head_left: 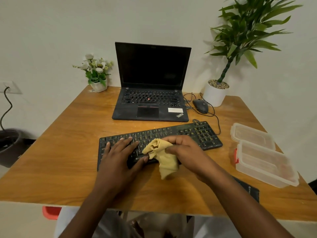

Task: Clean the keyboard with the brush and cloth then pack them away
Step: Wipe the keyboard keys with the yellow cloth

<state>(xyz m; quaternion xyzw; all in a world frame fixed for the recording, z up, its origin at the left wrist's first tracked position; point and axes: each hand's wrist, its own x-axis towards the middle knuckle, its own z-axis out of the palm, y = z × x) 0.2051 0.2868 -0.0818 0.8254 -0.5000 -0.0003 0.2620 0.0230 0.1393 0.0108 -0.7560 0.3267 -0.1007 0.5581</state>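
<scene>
View: head camera, looking down over the table (60,160).
Keyboard: the black keyboard (188,133) lies flat on the wood near the front edge, set at a slant with its right end farther away; its cable runs off from the far right corner.
Left hand: the left hand (120,155) is spread wide, fingers straight and flat on the keys of the keyboard's left half, thumb on the near edge.
Right hand: the right hand (185,150) is closed around a bunched part of the cloth, over the middle of the keyboard.
Cloth: the yellow cloth (163,157) is crumpled; its upper part rests on the keys beside the left thumb, and its loose end hangs over the keyboard's near edge.
Box: a clear plastic box (267,165) stands open on the table to the right, well apart from the keyboard; a red part shows at its left end, identity not determinable.
Lid: the clear lid (250,134) lies just behind the box, touching it.
Behind the keyboard: an open laptop (151,83), screen dark, with a wired mouse (200,105) to its right.
Far corners: a small flower pot (97,73) on the left; a white potted plant (216,95) on the right.
Near right: a dark flat object (247,188), partly hidden by the right forearm.
</scene>
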